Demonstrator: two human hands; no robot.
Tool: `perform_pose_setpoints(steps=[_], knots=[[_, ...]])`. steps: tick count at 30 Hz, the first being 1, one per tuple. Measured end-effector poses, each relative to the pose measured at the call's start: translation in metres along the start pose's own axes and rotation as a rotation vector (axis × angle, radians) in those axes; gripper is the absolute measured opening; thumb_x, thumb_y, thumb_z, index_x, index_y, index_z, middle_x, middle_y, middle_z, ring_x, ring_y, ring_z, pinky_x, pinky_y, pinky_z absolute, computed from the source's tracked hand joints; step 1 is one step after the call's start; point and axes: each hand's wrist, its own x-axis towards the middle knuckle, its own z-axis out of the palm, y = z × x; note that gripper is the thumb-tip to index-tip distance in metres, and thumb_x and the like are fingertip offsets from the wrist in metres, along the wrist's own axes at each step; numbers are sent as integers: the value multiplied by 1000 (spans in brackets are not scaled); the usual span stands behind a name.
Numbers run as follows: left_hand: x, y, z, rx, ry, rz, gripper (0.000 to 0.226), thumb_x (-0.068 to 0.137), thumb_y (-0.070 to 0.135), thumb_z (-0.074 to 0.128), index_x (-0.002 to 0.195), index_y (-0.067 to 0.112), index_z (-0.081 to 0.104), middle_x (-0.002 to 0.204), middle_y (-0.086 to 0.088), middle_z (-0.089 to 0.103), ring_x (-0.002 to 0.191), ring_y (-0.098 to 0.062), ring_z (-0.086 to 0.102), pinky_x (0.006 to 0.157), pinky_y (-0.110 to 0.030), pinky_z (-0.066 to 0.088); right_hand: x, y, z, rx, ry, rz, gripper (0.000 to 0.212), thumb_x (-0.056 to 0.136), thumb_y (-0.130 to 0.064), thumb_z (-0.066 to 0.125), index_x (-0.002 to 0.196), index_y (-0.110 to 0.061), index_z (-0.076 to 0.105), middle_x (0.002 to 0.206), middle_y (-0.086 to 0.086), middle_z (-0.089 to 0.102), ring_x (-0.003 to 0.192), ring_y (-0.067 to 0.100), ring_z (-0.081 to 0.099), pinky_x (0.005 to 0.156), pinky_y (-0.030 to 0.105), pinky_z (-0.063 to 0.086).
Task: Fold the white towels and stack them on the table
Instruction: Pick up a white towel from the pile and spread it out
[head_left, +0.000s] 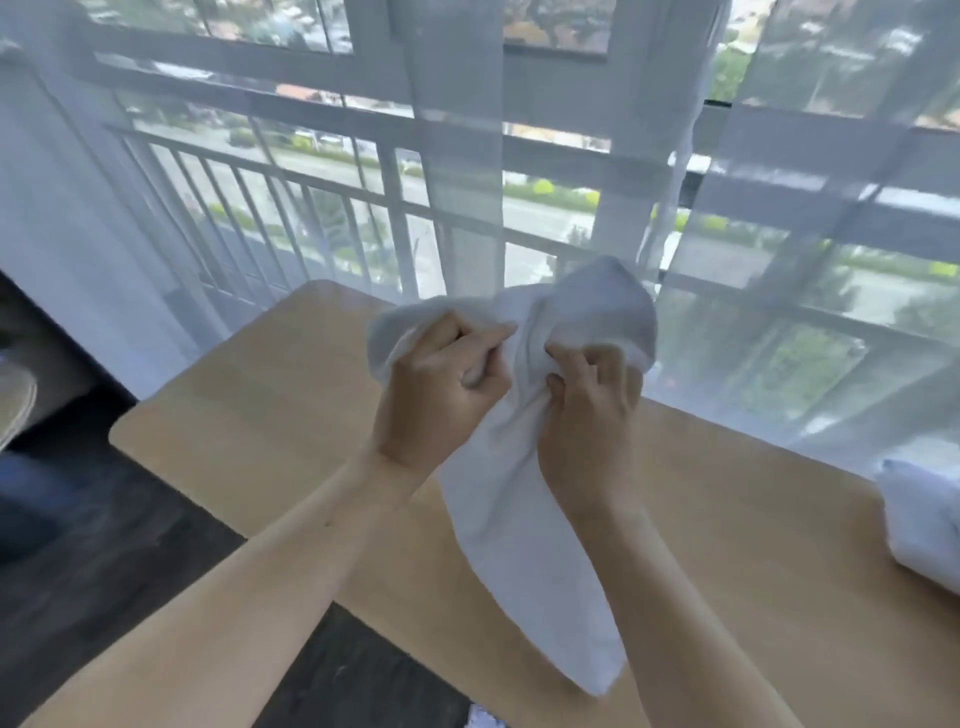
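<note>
Both hands up over the table (291, 415), close together, each clamped on the same white towel (519, 519). Left hand (436, 395) at approx 10 o'clock of the bunch, fingers curled round a gathered top corner; right hand (587, 410) just beside it at 2 o'clock, fingers pinching into the cloth, another lump of towel puffing up behind its knuckles. Towel is off the table surface, held mid-air, unfolded and crumpled at top. Long axis runs from the hands down toward 5 o'clock, free tail hanging between the forearms, tip near the table's near edge. Key relation: both grips sit at the top end w/ almost no gap, so the edge btwn them isn't spread yet; judged next step is hands pulling apart along 9–3 to open the top edge before any fold. Neither hand nearer, both equally on it. Second white towel bundle (919, 519) at 3 o'clock on table, far right edge, well apart from hands; folded or just bunched, can't tell, partly cut off. No containers in view. Sheer curtain (779, 208) and window railing behind, 12 o'clock.
</note>
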Motion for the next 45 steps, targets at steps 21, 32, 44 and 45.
perform_pose_setpoints(steps=[21,32,44,45], knots=[[-158,-330,16,129,-853,-992,44,87,44,71,122,20,60,131,-1,50,130,-26,43,104,-47,41,-69,12,257,-595,-737,282,18,77,-17,67,95,-16,63,89,3,56,91,30,53,85,50,35],[-91,-433,84,-192,-943,-1056,66,80,78,49,113,22,58,112,7,57,108,-17,54,89,-34,43,-75,-49,343,-121,-564,790,81,98,-38,57,158,-9,12,164,3,18,151,19,15,124,30,14],[-50,-444,35,-862,-1935,-1586,64,82,53,73,128,9,64,123,-10,71,113,-24,69,92,-37,57,-127,-34,332,-295,-789,464,80,100,-67,30,161,-18,15,169,-1,1,156,22,-1,124,40,6],[-53,-445,34,-938,-1830,-1673,74,71,61,79,124,10,69,124,-12,70,112,-26,69,88,-38,58,-134,-35,329,-321,-814,418,79,100,-66,32,161,-19,15,169,1,4,156,25,1,123,42,8]])
